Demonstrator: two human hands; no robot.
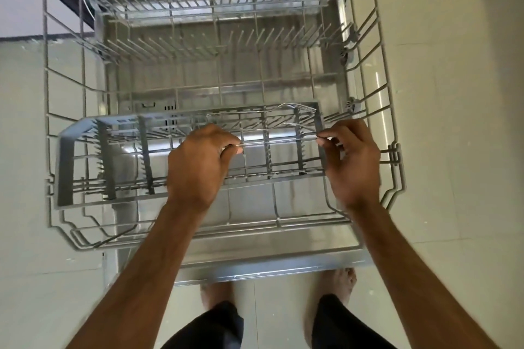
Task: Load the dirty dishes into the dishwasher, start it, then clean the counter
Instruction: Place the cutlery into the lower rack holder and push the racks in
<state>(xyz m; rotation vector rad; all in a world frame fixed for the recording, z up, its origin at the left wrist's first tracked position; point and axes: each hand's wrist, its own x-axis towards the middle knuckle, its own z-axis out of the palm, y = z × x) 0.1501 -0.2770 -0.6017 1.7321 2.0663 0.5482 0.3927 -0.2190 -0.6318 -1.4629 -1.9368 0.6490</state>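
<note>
Fingers of both hands were pinched on one thin piece of cutlery, left hand at one end, right hand at the other, above the dishwasher's pulled-out rack and its grey cutlery tray. Best, I judged, to lower it level into a slot between the tray's dividers (two pieces already lay there).

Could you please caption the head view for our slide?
Both hands, left hand and right hand, lay a fork into the cutlery tray above empty racks.
</note>
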